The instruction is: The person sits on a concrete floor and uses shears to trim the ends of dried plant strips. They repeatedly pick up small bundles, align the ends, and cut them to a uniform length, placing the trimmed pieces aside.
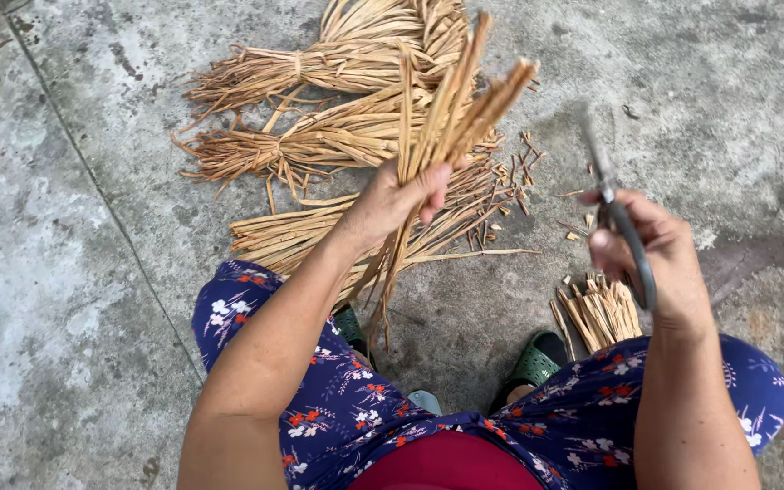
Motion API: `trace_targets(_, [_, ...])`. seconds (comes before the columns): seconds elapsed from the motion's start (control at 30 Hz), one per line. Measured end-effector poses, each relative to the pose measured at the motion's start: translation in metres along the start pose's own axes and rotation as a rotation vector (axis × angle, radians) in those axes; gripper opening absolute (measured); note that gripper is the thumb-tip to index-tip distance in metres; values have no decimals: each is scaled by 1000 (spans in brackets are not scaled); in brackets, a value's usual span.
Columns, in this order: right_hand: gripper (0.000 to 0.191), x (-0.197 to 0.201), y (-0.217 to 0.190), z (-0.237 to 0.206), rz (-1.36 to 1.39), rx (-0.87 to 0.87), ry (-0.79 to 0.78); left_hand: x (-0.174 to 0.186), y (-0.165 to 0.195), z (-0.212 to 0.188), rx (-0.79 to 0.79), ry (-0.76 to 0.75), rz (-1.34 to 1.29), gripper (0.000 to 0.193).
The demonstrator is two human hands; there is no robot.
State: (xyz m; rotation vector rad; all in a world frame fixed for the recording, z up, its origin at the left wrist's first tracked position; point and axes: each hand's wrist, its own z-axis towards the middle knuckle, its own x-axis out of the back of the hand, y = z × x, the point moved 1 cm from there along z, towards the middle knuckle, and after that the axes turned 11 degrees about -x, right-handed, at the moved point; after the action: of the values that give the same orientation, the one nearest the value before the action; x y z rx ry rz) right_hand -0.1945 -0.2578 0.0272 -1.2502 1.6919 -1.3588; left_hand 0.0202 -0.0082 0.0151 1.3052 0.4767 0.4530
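- The strips (451, 109) in my left hand (398, 198) are tan, a dry straw colour, paler at the cut ends
- The tied bundles (319, 68) on the ground are the same golden tan, with darker brown at the frayed tips
- The short cut pieces (602, 311) by my foot are light yellow-brown
- The scissors (622, 222) in my right hand (660, 254) are dull grey with dark handles
- My trousers (347, 408) are deep blue, printed with small red, orange and white flowers
- My shirt (446, 463) is dark red, plain
- My sandals (537, 358) are dark green
- The concrete floor (74, 227) is grey, mottled with darker stains
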Motion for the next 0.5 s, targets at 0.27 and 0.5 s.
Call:
trace_targets(0.27, [44,-12,-10,-2,142,257,135,-25,-20,-14,158,-144,108,27])
trace_targets(0.5, [50,-15,0,-1,-134,55,194,-29,-17,-20,260,-113,104,28])
